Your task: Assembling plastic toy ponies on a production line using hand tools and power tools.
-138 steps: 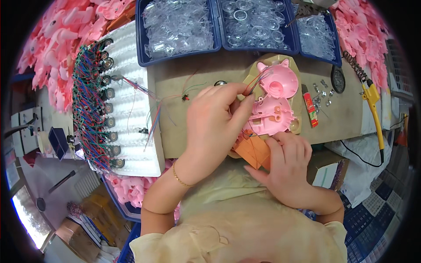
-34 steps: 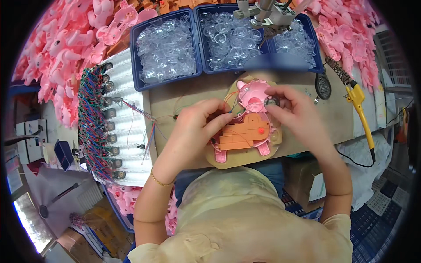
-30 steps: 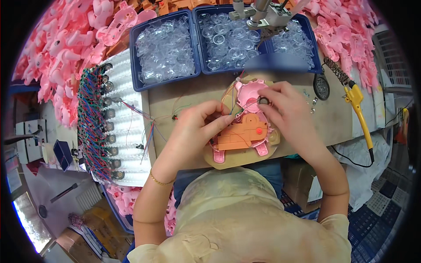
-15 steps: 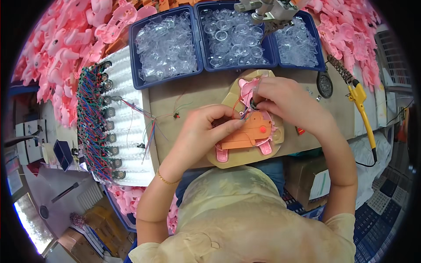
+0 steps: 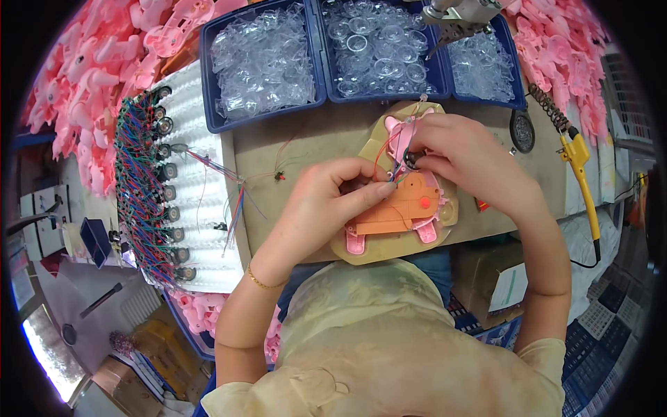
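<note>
A pink plastic toy shell (image 5: pixel 355 242) lies in a tan holder (image 5: pixel 446 235) in front of me, with an orange plastic housing (image 5: pixel 386 217) fitted into it. Thin red, blue and green wires (image 5: pixel 379 156) run over the shell above the housing. My left hand (image 5: pixel 345 192) pinches these wires between thumb and forefinger at the housing's upper left edge. Bent over the shell's upper part, my right hand (image 5: pixel 451 149) has its fingers closed on a small dark round part (image 5: pixel 412 158), partly hidden by the fingertips.
Blue bins (image 5: pixel 267 62) of clear plastic parts stand at the back. Left lies a white ridged tray (image 5: pixel 205 125) with wired round speakers (image 5: pixel 168 172). A yellow soldering iron (image 5: pixel 577 156) hangs right by a metal coil. Pink shells (image 5: pixel 83 83) are heaped at both sides.
The view has shifted slightly. Both hands stay at the same part of the shell, with small finger movements around the wires and the dark round part.
</note>
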The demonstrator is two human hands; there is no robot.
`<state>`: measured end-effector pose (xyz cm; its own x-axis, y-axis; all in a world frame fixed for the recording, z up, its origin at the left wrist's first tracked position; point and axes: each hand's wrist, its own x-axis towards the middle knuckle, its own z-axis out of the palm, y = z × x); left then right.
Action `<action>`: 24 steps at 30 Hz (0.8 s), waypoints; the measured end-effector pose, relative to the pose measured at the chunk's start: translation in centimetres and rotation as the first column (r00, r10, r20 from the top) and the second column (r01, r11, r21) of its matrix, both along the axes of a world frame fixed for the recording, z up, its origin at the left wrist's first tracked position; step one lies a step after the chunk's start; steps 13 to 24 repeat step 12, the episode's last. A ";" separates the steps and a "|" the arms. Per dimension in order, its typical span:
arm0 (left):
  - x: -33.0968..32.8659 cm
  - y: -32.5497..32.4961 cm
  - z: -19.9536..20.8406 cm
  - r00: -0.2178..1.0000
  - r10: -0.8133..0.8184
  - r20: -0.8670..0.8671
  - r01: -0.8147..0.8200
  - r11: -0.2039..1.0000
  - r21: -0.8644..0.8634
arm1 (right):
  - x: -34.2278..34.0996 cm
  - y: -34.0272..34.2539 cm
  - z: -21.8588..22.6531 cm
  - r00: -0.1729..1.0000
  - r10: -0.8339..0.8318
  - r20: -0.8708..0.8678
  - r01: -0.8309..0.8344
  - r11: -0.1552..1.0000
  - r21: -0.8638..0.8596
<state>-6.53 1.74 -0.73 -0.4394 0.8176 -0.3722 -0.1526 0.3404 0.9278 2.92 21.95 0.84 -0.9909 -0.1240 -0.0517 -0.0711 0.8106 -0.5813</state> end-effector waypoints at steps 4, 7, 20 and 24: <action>-0.1 -0.1 -0.3 1.000 -0.004 -0.018 0.004 1.000 0.011 | -0.7 0.0 0.5 0.996 0.086 -0.033 -0.086 0.996 0.027; 0.0 -0.1 -0.3 1.000 -0.007 -0.016 0.007 1.000 0.001 | -1.1 -0.3 0.8 0.996 0.087 0.036 -0.090 0.991 0.099; -0.1 0.0 0.1 1.000 -0.001 0.004 0.001 0.999 -0.052 | -3.0 -0.3 2.7 0.913 0.096 0.398 -0.189 0.961 0.202; -0.1 0.0 0.1 1.000 -0.001 0.004 0.001 0.999 -0.052 | -3.0 -0.3 2.7 0.913 0.096 0.398 -0.189 0.961 0.202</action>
